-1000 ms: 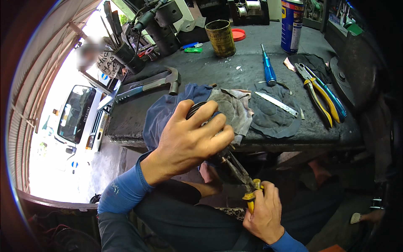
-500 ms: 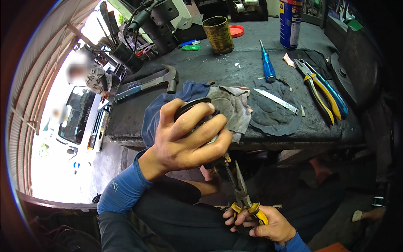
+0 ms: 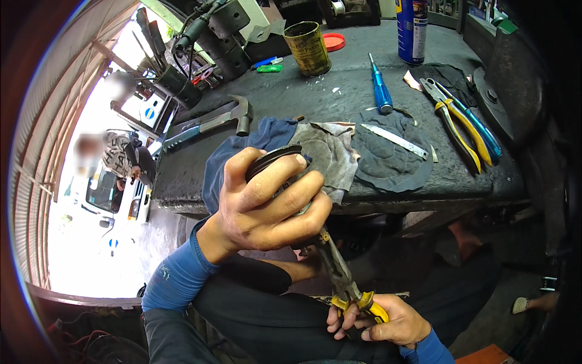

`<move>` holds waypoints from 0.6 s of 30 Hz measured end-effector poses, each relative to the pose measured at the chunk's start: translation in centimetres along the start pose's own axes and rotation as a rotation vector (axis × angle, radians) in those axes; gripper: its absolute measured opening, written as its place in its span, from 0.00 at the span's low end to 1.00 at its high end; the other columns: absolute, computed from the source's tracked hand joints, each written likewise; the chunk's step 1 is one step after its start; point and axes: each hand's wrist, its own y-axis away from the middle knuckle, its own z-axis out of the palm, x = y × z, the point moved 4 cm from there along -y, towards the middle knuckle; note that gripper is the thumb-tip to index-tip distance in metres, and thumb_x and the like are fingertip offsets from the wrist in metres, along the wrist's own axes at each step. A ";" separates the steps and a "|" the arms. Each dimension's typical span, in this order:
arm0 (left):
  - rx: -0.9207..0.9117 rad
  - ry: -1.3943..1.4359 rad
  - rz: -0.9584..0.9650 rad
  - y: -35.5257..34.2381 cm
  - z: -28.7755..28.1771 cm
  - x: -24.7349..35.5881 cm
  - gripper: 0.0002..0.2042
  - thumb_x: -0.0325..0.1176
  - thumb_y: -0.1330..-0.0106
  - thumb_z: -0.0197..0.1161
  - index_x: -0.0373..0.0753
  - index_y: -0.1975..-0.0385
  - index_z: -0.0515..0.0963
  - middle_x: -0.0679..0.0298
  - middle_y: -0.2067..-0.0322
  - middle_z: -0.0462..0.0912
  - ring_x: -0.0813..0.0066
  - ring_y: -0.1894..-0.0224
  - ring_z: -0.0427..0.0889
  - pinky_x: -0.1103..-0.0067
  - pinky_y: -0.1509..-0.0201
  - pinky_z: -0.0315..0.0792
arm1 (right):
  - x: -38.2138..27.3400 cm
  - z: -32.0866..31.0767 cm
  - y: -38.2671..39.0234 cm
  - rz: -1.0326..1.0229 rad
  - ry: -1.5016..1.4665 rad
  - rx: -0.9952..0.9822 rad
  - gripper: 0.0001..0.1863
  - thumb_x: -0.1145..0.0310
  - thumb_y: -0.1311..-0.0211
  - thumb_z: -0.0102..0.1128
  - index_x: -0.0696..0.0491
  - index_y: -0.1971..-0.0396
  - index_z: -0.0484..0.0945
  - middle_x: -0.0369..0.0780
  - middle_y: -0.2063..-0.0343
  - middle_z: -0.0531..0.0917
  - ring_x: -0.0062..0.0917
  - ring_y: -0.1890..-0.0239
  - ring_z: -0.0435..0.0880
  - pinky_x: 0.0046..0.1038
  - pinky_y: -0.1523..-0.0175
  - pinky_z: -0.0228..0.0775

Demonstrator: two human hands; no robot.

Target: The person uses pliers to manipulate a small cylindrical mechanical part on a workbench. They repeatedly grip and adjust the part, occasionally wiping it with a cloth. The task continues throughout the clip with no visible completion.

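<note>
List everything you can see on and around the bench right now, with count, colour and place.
round part: 1, black, in left hand
pliers: 1, yellow handles, in right hand, nose up at the part
hammer: 1, grey head, bench left
rags: several, blue and grey, bench front edge
screwdriver: 1, blue, bench centre
metal strip: 1, silver, on dark rag
spare pliers: 2, yellow and blue, bench right
tin can: 1, olive, bench back
spray can: 1, blue, bench back
lid: 1, red, beside tin can
left hand: grip on part
right hand: grip on pliers
</note>
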 end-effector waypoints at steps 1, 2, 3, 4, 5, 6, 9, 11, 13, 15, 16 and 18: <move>0.012 -0.014 0.000 0.0 0.0 0.0 0.10 0.38 0.45 0.73 0.56 0.62 0.84 0.75 0.56 0.88 0.69 0.44 0.82 0.64 0.44 0.74 | 0.0 0.0 -0.1 -0.011 0.003 0.003 0.23 0.80 0.43 0.61 0.58 0.45 0.81 0.47 0.37 0.81 0.32 0.38 0.84 0.32 0.31 0.73; 0.023 -0.029 0.000 0.0 0.1 -0.1 0.11 0.38 0.47 0.72 0.56 0.63 0.83 0.76 0.56 0.88 0.71 0.45 0.83 0.65 0.45 0.74 | 0.0 -0.1 -0.1 -0.023 0.006 0.007 0.23 0.80 0.43 0.61 0.58 0.45 0.81 0.46 0.38 0.81 0.32 0.38 0.85 0.31 0.32 0.73; 0.035 -0.043 0.001 0.1 0.1 -0.2 0.11 0.39 0.48 0.72 0.57 0.64 0.83 0.77 0.56 0.87 0.73 0.45 0.83 0.65 0.45 0.74 | 0.0 -0.1 -0.2 -0.035 0.009 0.011 0.22 0.80 0.43 0.61 0.58 0.46 0.81 0.46 0.38 0.81 0.32 0.39 0.85 0.30 0.33 0.73; 0.033 -0.041 -0.002 0.1 0.2 -0.2 0.11 0.39 0.48 0.72 0.57 0.64 0.83 0.77 0.56 0.87 0.73 0.45 0.83 0.65 0.45 0.74 | 0.0 -0.1 -0.2 -0.031 0.003 0.010 0.22 0.80 0.43 0.61 0.58 0.46 0.81 0.46 0.38 0.81 0.32 0.39 0.85 0.30 0.32 0.73; 0.031 -0.038 -0.006 0.1 0.2 -0.1 0.11 0.39 0.48 0.72 0.57 0.64 0.83 0.77 0.56 0.87 0.73 0.45 0.83 0.65 0.45 0.74 | 0.0 -0.1 -0.1 -0.026 -0.002 0.010 0.22 0.81 0.43 0.61 0.58 0.46 0.81 0.46 0.38 0.81 0.32 0.38 0.84 0.31 0.32 0.74; 0.028 -0.038 -0.010 0.1 0.2 -0.1 0.11 0.39 0.48 0.72 0.57 0.64 0.83 0.77 0.56 0.87 0.73 0.45 0.83 0.65 0.45 0.74 | 0.0 -0.1 -0.1 -0.022 -0.007 0.007 0.22 0.81 0.43 0.61 0.58 0.46 0.81 0.47 0.38 0.80 0.33 0.38 0.84 0.31 0.32 0.74; 0.019 -0.042 -0.005 0.2 0.2 -0.2 0.11 0.39 0.48 0.72 0.57 0.64 0.83 0.77 0.56 0.87 0.73 0.45 0.83 0.66 0.45 0.74 | -0.5 0.2 -0.3 -0.007 -0.041 0.057 0.19 0.74 0.40 0.73 0.63 0.49 0.83 0.54 0.37 0.80 0.44 0.35 0.84 0.45 0.29 0.80; 0.000 -0.021 0.003 0.2 0.1 -0.1 0.10 0.39 0.45 0.73 0.56 0.62 0.84 0.75 0.56 0.88 0.69 0.44 0.82 0.64 0.44 0.74 | -0.5 0.3 -0.4 -0.021 -0.049 0.064 0.19 0.74 0.40 0.73 0.63 0.49 0.83 0.54 0.37 0.80 0.44 0.35 0.84 0.45 0.28 0.79; -0.008 -0.011 0.006 0.3 0.1 -0.1 0.10 0.39 0.43 0.73 0.55 0.61 0.85 0.75 0.55 0.89 0.67 0.43 0.81 0.63 0.43 0.73 | -0.5 0.3 -0.4 -0.024 -0.044 0.062 0.19 0.74 0.40 0.73 0.63 0.49 0.83 0.54 0.37 0.80 0.43 0.35 0.84 0.44 0.28 0.79; -0.007 -0.010 0.003 0.4 0.1 -0.1 0.10 0.39 0.43 0.73 0.56 0.61 0.85 0.75 0.55 0.89 0.67 0.43 0.81 0.63 0.42 0.73 | -0.5 0.1 -0.5 -0.015 -0.027 0.050 0.19 0.74 0.40 0.73 0.63 0.50 0.83 0.53 0.37 0.80 0.43 0.35 0.84 0.44 0.27 0.78; -0.006 -0.016 0.007 0.3 0.1 -0.1 0.10 0.39 0.43 0.73 0.56 0.61 0.85 0.75 0.55 0.89 0.67 0.43 0.81 0.63 0.42 0.73 | -0.5 0.1 -0.4 -0.015 -0.026 0.052 0.18 0.74 0.39 0.73 0.63 0.50 0.83 0.53 0.37 0.80 0.43 0.35 0.84 0.44 0.27 0.78; -0.003 -0.027 0.014 0.3 0.3 0.0 0.10 0.40 0.43 0.73 0.56 0.61 0.85 0.75 0.55 0.89 0.67 0.43 0.81 0.62 0.41 0.73 | -0.5 0.1 -0.4 -0.016 -0.023 0.060 0.17 0.74 0.39 0.73 0.62 0.51 0.84 0.52 0.38 0.80 0.42 0.35 0.83 0.44 0.27 0.78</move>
